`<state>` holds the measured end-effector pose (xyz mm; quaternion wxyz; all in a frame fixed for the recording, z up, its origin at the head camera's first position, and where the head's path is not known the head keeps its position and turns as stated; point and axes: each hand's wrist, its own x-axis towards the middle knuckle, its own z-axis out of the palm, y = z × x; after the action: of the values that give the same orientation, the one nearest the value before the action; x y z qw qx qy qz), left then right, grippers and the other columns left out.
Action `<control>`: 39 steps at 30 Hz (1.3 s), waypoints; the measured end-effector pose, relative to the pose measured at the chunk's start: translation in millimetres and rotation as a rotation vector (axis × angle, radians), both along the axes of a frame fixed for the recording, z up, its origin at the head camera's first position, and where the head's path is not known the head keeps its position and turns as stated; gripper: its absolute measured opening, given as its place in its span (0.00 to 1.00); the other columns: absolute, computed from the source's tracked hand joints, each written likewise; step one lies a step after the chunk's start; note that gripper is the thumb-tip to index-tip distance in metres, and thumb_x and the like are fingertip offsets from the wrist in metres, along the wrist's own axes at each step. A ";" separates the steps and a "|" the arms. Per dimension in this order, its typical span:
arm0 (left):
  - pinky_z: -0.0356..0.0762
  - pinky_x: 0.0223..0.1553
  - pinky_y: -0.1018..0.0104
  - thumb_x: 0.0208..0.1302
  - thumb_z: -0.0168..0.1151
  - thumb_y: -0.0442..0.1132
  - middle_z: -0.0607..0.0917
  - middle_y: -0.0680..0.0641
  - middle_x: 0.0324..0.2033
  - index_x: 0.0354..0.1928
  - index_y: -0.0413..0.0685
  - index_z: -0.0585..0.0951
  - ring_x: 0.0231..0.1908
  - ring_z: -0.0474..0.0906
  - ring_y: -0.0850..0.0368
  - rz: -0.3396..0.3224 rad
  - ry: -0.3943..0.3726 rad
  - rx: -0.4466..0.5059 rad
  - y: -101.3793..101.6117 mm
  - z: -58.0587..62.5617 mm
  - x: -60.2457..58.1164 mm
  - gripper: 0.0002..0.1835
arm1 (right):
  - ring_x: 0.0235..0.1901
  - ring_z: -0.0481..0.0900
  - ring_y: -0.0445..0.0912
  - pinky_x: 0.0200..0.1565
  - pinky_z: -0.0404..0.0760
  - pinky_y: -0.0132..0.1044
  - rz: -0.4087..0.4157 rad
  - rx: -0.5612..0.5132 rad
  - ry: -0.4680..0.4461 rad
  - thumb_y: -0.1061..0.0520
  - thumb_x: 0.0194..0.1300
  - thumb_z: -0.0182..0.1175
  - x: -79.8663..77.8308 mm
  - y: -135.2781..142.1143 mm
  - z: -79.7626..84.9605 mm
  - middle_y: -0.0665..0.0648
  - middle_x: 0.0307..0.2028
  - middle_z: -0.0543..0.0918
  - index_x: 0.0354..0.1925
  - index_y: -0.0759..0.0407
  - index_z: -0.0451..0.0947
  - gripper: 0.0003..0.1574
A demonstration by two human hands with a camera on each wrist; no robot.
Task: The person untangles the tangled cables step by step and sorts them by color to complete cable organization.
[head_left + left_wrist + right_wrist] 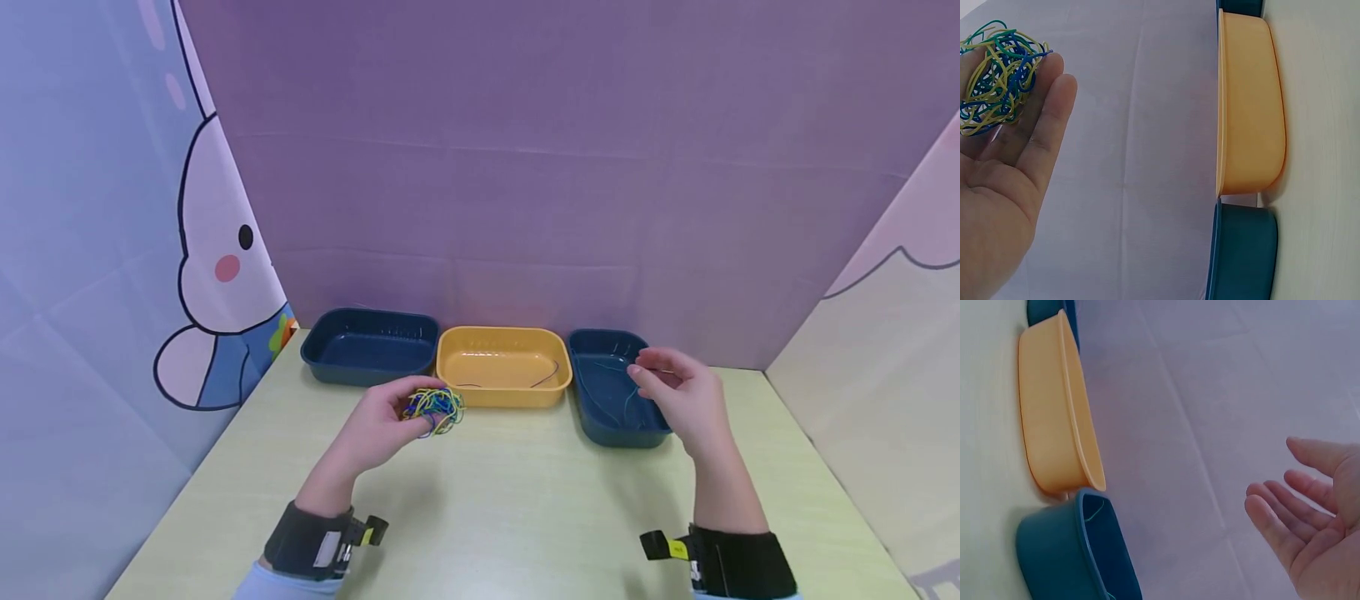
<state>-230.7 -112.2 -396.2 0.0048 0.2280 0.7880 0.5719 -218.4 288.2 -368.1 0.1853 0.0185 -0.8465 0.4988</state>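
The worktop (517, 500) carries three trays — left blue tray (367, 373), yellow tray (502, 399), right blue tray (622, 438). Right hand (692, 404), fingers loosely parted, hovers by the right one; left hand (381, 427) grips a wire tangle (437, 407) near the yellow — which holds thin strands (546, 377).

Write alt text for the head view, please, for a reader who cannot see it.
A person's left grip holds a tangle of yellow, blue and green strands above a pale table, while the right grip is raised near the right blue tray. A yellow tray and a left blue tray complete the row before a purple backdrop.
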 end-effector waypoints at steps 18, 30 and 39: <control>0.83 0.37 0.61 0.58 0.66 0.34 0.81 0.50 0.48 0.55 0.61 0.79 0.42 0.78 0.53 0.009 -0.013 -0.030 -0.3 -2.1 3.4 0.22 | 0.44 0.80 0.49 0.41 0.81 0.32 0.144 -0.133 0.068 0.58 0.63 0.65 45.5 -27.4 -13.0 0.59 0.50 0.79 0.55 0.61 0.74 0.23; 0.84 0.31 0.61 0.58 0.67 0.32 0.82 0.49 0.44 0.53 0.61 0.79 0.36 0.79 0.53 -0.046 0.014 -0.010 8.5 -3.5 7.7 0.22 | 0.43 0.80 0.51 0.39 0.82 0.31 0.220 -0.087 0.042 0.63 0.61 0.65 45.4 -46.4 -11.8 0.64 0.50 0.79 0.53 0.64 0.76 0.21; 0.83 0.29 0.63 0.57 0.67 0.31 0.83 0.47 0.41 0.53 0.52 0.79 0.33 0.80 0.54 -0.174 0.049 0.021 23.1 -9.4 12.4 0.21 | 0.41 0.81 0.45 0.40 0.83 0.33 0.274 -0.034 0.028 0.53 0.60 0.68 37.4 -59.7 -30.4 0.54 0.44 0.83 0.49 0.53 0.79 0.18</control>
<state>-218.3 -89.1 -405.6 0.0326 0.3097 0.7589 0.5719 -181.0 228.5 -398.5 0.1274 0.1378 -0.8247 0.5336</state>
